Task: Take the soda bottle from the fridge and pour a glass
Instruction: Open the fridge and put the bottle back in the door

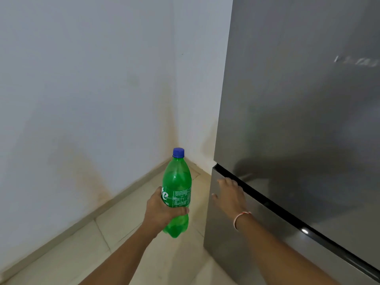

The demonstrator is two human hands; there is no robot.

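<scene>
A green soda bottle [177,182] with a blue cap stands upright in the air, and my left hand [160,212] grips it around the label. The grey fridge [298,99] fills the right side, with both doors closed. My right hand [231,194] lies flat with straight fingers against the top of the lower door, just below the dark gap between the two doors. A pale thread band circles my right wrist. No glass is in view.
A white wall [82,79] with brownish stains meets another wall in a corner left of the fridge. Beige floor tiles [115,239] and a low skirting run below. A narrow strip of floor lies between the wall and the fridge.
</scene>
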